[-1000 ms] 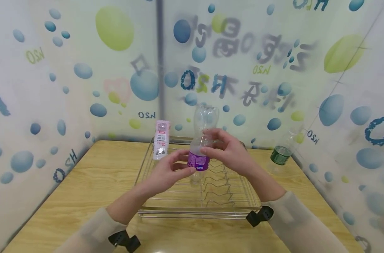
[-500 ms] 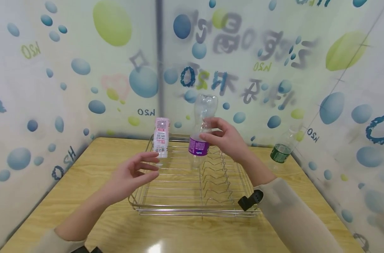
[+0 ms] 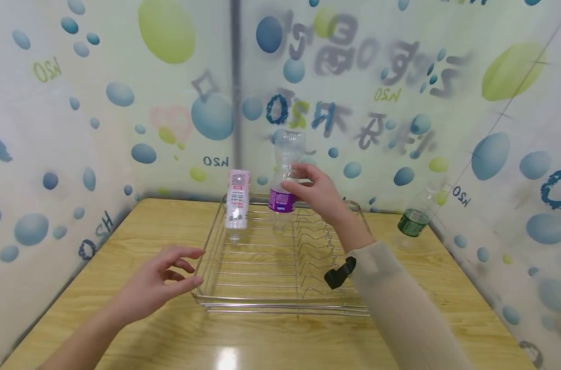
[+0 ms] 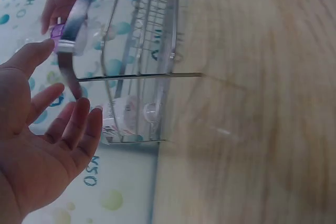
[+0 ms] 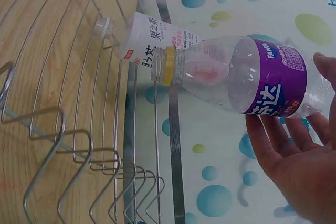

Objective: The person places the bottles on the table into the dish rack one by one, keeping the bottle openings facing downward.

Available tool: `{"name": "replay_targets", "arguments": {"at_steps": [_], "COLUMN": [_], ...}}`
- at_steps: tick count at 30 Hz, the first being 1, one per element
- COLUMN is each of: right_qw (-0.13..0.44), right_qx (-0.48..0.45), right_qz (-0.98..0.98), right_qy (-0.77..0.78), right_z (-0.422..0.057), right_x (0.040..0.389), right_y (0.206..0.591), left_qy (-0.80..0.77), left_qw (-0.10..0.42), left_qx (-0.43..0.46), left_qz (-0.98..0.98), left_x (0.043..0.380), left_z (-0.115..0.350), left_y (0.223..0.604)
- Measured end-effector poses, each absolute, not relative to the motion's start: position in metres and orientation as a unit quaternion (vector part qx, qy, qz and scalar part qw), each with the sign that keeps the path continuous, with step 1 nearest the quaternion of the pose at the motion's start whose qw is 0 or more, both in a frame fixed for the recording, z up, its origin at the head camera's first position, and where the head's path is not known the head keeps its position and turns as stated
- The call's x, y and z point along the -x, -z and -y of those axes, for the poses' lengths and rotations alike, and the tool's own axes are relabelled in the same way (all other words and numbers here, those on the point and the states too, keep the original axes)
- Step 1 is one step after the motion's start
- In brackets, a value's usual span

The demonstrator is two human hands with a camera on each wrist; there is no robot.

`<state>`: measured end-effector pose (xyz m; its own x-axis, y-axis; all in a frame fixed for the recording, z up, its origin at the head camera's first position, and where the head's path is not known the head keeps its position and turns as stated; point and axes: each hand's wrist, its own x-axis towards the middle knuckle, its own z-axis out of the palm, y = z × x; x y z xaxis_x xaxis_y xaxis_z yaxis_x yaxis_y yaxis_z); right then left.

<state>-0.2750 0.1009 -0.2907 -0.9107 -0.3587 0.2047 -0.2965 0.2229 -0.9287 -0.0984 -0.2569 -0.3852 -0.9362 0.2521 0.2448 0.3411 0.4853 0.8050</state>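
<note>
My right hand [image 3: 318,198] grips a clear plastic bottle with a purple Fanta label [image 3: 281,200], upside down above the back of the wire dish rack [image 3: 285,299]. In the right wrist view the neck of this Fanta bottle [image 5: 268,77] is uncapped, with a yellow ring [image 5: 169,65], and points toward the wires. My left hand [image 3: 157,282] holds nothing, its fingers apart beside the rack's left front corner. A pink-and-white labelled bottle [image 3: 237,200] stands upside down in the rack's back left, left of the Fanta bottle.
A clear bottle with a green label [image 3: 413,222] stands upright on the wooden table [image 3: 123,246], right of the rack. Wavy wire dividers [image 3: 314,252] run along the rack's right half. A bubble-patterned curtain [image 3: 188,154] rises behind the table.
My left hand has let go of the Fanta bottle and moved left and down to the rack's corner. My right hand has carried the bottle slightly left and toward the rack's back.
</note>
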Motion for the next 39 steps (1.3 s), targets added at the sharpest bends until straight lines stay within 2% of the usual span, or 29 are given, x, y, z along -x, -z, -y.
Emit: {"name": "replay_targets", "arguments": {"at_steps": [8, 15, 28, 39], "right_qw": [0.033, 0.025, 0.02, 0.049], "right_qx": [0.201, 0.177, 0.12, 0.144], "right_qz": [-0.768, -0.766, -0.784, -0.788], "right_qy": [0.607, 0.617, 0.608, 0.596], "right_z": [-0.078, -0.063, -0.053, -0.043], "right_x": [0.288, 0.301, 0.314, 0.319], "right_y": [0.301, 0.315, 0.34, 0.358], "left_qy": [0.501, 0.516, 0.526, 0.529], "left_qw": [-0.01, -0.03, -0.039, -0.025], "left_qx": [0.163, 0.162, 0.163, 0.163], "left_qz": [0.85, 0.84, 0.834, 0.833], "left_x": [0.098, 0.098, 0.099, 0.098], "left_z": [0.26, 0.259, 0.255, 0.255], "left_y": [0.399, 0.402, 0.403, 0.403]}}
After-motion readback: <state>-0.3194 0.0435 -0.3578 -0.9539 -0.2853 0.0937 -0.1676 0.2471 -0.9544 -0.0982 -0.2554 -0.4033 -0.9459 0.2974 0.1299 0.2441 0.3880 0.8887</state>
